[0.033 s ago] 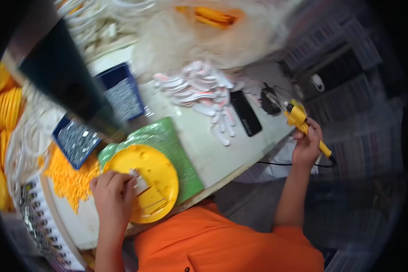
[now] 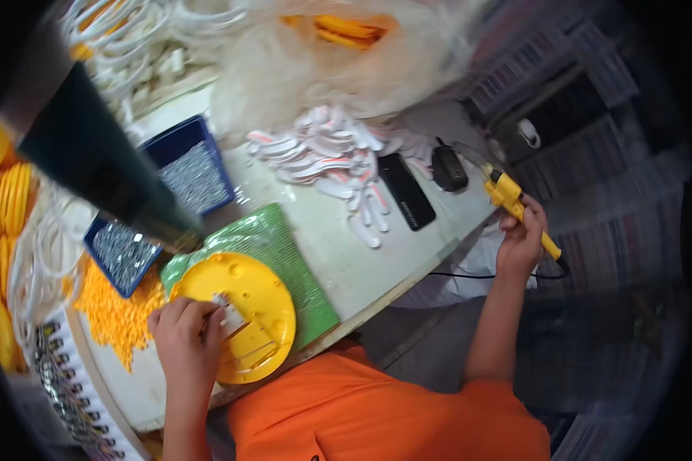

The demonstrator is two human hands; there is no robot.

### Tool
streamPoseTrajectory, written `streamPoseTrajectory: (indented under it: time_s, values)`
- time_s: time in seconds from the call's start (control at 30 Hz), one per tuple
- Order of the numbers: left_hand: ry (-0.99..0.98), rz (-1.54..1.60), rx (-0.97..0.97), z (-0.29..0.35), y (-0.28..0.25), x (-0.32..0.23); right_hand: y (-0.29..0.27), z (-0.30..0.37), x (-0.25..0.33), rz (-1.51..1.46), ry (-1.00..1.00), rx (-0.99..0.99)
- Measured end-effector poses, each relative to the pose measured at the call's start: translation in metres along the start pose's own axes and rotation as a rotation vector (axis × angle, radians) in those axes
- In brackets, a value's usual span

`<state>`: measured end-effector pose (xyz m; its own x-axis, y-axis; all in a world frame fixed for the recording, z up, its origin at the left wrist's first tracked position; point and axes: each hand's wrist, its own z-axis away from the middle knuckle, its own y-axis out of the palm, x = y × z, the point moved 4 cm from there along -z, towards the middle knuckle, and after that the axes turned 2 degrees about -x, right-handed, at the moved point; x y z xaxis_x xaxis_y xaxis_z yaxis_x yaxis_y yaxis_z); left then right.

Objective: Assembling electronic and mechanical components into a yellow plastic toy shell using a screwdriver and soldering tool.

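Observation:
A round yellow plastic disc [image 2: 265, 288] lies near the table's front edge, partly over a green ribbed mat [image 2: 311, 296]. On the disc sits a small white part [image 2: 231, 316], beside a rectangular recess. My left hand [image 2: 183, 334] is at the disc's left side, its thumb and fingers pinched together by the white part; what they hold is hidden. Beyond the table's right edge, my right hand [image 2: 521, 240] is closed around a corded yellow hand tool [image 2: 506, 192] with a thin metal tip. That tip points up and left, towards a dark rounded object [image 2: 448, 169].
Blue bins [image 2: 227, 188] of small metal pieces flank a dark upright post [image 2: 104, 157]. Small orange pieces [image 2: 119, 311] lie left of the disc. White curved parts [image 2: 323, 150] are heaped near a black phone [image 2: 407, 192]. A black cable [image 2: 461, 275] hangs below the tool.
The table and its contents have shifted slightly left in view. The yellow tool's tip sits a little farther right of the dark rounded object. Both hands keep nearly the same pose.

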<state>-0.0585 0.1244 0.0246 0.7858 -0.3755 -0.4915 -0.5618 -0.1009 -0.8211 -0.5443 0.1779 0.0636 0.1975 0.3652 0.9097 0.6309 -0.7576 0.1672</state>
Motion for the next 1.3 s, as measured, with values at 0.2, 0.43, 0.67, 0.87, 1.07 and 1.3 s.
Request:
streamPoseTrajectory:
  time_s: [0.2,0.43,0.67,0.87,1.07,1.3]
  values:
    - [-0.045,-0.023,0.027,0.000,-0.001,-0.004,-0.066,-0.052,-0.015,0.135,0.094,-0.352]
    - [-0.047,-0.022,0.036,0.001,0.001,-0.001,-0.057,-0.083,-0.063,0.142,0.341,-0.328]
    - [-0.065,-0.026,0.038,0.006,-0.002,0.000,-0.029,-0.032,-0.079,-0.040,0.546,-0.253]
    - [-0.062,-0.072,0.027,0.007,-0.010,0.006,0.062,0.068,-0.079,0.195,0.430,0.218]
    - [-0.308,0.355,0.019,0.027,-0.052,0.032,0.166,0.139,-0.011,0.405,-0.333,0.794]
    - [-0.755,0.722,0.264,0.114,-0.047,0.041,0.264,0.241,0.046,0.007,-0.656,1.433]
